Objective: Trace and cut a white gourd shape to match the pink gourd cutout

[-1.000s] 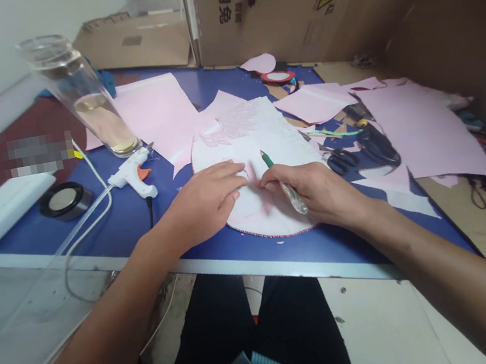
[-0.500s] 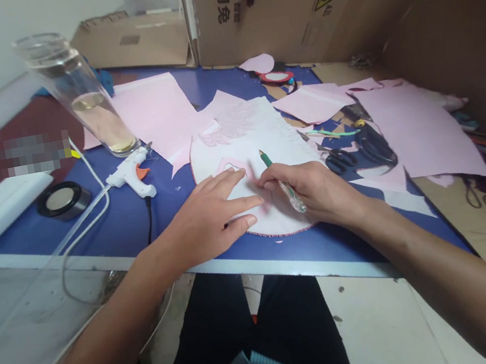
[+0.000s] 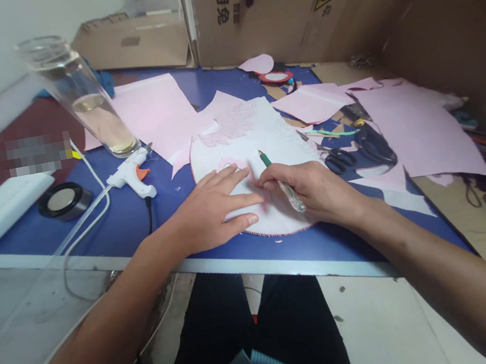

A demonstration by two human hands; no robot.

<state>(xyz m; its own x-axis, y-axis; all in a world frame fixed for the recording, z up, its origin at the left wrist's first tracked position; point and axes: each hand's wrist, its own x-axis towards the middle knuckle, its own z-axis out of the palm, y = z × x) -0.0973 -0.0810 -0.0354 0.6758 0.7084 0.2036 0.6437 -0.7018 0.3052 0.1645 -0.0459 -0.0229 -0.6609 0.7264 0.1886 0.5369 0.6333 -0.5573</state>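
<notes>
On the blue table lies a white rounded sheet [image 3: 276, 132] with a reddish trimmed edge and a faint wing-like drawing on it. My left hand [image 3: 214, 209] rests flat on its left part, fingers spread, holding nothing. A small pink cut-out [image 3: 227, 164] shows just beyond those fingers. My right hand [image 3: 304, 184] is closed around a green pencil [image 3: 264, 158], whose bare wood point faces up and away and whose lower end looks wrapped in clear plastic. Its fingertips bear on the sheet near a pinkish smear, and what lies right under them is hidden.
A white glue gun [image 3: 133, 175], a tilted-looking glass bottle [image 3: 91, 108] and a tape roll [image 3: 63, 201] stand to the left. Pink paper [image 3: 417, 132], black-handled scissors [image 3: 337, 160] and scraps lie to the right. A cardboard box [image 3: 269, 8] closes off the back.
My left hand has shifted slightly, uncovering a little more of the pink cut-out. My right hand keeps the pencil in nearly the same spot.
</notes>
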